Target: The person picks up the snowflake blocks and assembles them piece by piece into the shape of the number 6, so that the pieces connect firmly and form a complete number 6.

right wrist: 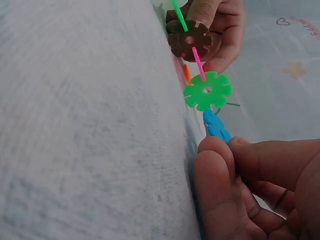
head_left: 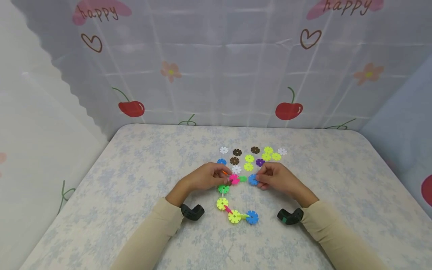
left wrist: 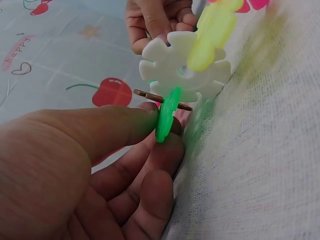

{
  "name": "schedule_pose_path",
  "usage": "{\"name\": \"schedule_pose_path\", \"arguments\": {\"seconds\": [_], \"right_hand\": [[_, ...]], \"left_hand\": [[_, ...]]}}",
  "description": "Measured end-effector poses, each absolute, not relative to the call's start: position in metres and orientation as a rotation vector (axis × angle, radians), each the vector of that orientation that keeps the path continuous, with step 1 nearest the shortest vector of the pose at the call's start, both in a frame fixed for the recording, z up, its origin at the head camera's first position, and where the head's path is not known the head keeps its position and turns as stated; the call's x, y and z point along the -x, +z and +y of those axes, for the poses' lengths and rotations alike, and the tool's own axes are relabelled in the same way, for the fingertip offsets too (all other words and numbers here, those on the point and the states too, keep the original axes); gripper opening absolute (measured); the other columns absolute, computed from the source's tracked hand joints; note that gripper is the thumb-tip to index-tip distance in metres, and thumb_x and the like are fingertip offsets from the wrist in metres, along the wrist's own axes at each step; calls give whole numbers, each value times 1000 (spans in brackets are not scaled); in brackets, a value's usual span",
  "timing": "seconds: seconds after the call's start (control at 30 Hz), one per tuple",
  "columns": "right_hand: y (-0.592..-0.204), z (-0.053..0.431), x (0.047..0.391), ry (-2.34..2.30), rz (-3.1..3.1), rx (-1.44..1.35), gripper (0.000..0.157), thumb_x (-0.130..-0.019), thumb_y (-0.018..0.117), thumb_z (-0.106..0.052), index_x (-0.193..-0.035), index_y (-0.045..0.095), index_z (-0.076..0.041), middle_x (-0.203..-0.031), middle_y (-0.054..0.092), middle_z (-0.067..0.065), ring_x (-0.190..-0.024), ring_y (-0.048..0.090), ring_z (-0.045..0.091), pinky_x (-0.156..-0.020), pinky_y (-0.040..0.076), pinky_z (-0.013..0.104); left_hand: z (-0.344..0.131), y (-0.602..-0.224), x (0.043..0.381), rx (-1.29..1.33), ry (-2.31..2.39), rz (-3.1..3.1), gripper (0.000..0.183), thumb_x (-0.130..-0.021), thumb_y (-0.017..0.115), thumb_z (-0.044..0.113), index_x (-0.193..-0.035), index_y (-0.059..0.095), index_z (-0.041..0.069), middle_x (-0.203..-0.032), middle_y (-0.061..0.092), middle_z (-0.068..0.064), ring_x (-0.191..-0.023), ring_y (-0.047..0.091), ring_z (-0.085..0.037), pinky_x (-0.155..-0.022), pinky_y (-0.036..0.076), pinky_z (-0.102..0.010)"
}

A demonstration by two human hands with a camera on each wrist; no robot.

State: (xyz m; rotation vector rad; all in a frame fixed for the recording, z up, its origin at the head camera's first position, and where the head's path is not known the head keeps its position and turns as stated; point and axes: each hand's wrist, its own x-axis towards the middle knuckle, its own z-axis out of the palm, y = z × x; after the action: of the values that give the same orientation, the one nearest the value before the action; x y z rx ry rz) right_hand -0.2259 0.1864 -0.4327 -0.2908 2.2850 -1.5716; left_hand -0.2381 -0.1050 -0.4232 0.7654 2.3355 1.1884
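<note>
Chain [head_left: 220,204] looks partly linked from here; left hand [head_left: 210,175] pinches it, right hand [head_left: 278,177] pinches a blue disc [head_left: 252,180] by its far end, loose discs [head_left: 249,156] beyond it unjoined

disc chain [head_left: 220,204]: on table [head_left: 152,157] | loose discs [head_left: 248,159]: behind chain (also on table) | backdrop [head_left: 216,82]: behind table

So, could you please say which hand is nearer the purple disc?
Right: the right hand is beside the purple disc, on its near right; the left hand is farther, to its left.
</note>
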Motion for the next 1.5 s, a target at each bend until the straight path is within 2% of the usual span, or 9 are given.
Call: {"name": "schedule_pose_path", "arguments": {"seconds": [0.3, 0.6, 0.87, 1.1, 1.37, 1.5], "right_hand": [[-439, 181, 228, -1642, 2215, 239, 12, -97, 68, -4, -98, 63, 7, -87, 70, 14, -78, 70, 22, -71, 60, 35], [-438, 180, 228, -1680, 2164, 239, 17, -97, 69, -6, -100, 61, 9, -88, 69, 14, -79, 70, 20, -71, 60, 33], [-439, 177, 226, -1685, 2180, 191, 10, -98, 66, -2, -99, 64, 7, -89, 69, 14, -77, 70, 20, -71, 60, 33], [-439, 174, 224, -1682, 2198, 228, 8, -98, 65, 0, -98, 64, 8, -86, 68, 14, -75, 69, 19, -69, 59, 31], [-440, 173, 223, -1684, 2203, 233, 6, -98, 65, 2, -97, 65, 8, -85, 68, 13, -74, 68, 18, -68, 59, 30], [-441, 173, 224, -1673, 2212, 237, 5, -98, 65, 2, -96, 65, 7, -86, 69, 12, -74, 68, 18, -68, 59, 30]], "left_hand": [[-105, -424, 239, -749, 1228, 2281, 27, -97, 70, 9, -124, 67, 7, -96, 72, 4, -88, 66, -13, -82, 52, -28], [-102, -425, 241, -739, 1259, 2281, 26, -95, 72, 7, -122, 70, 6, -95, 72, 3, -88, 65, -12, -81, 51, -27], [-97, -426, 240, -702, 1303, 2268, 26, -95, 71, 2, -121, 72, 4, -91, 73, 1, -84, 64, -11, -76, 51, -25], [-94, -424, 234, -607, 1331, 2233, 30, -91, 75, 1, -121, 74, 4, -88, 71, -1, -79, 60, -10, -74, 49, -24], [-92, -424, 231, -587, 1372, 2199, 33, -90, 75, -2, -123, 71, -1, -93, 74, -4, -85, 63, -8, -80, 52, -23], [-91, -424, 231, -592, 1364, 2214, 33, -89, 77, 1, -122, 72, 0, -92, 74, -2, -83, 62, -8, -76, 51, -23]]}}
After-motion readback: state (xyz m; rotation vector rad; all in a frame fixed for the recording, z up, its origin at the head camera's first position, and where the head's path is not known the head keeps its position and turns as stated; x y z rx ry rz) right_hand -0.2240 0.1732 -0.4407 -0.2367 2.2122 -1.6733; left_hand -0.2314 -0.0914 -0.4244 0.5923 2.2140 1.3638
